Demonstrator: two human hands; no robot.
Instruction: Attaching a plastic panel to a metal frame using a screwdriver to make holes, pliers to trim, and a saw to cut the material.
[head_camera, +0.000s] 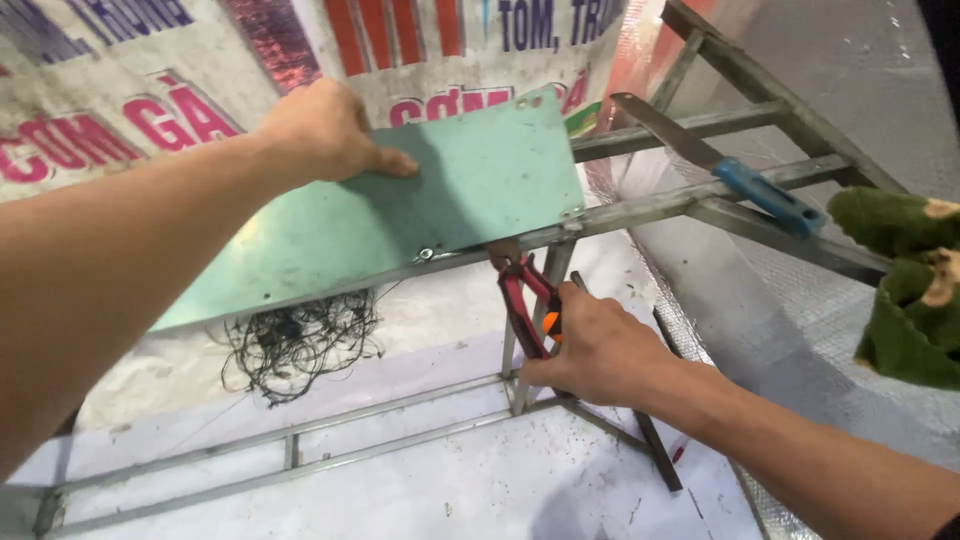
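Observation:
My left hand (325, 130) presses flat on a pale green sheet panel (440, 200) that lies tilted on a grey metal frame (640, 205). My right hand (600, 350) is closed around the red handles of a pair of pliers (522, 292). The pliers' jaws bite at the frame rail just under the panel's lower edge, close to a small screw (426, 254). Thumb and fingers of the left hand are spread on the panel's upper edge.
A knife with a blue handle (765, 195) rests on the frame's upper bars at the right. A tangle of black wire (295, 340) lies on the white floor sheet below. A green furry object (905, 285) sits at the right edge. Printed banners hang behind.

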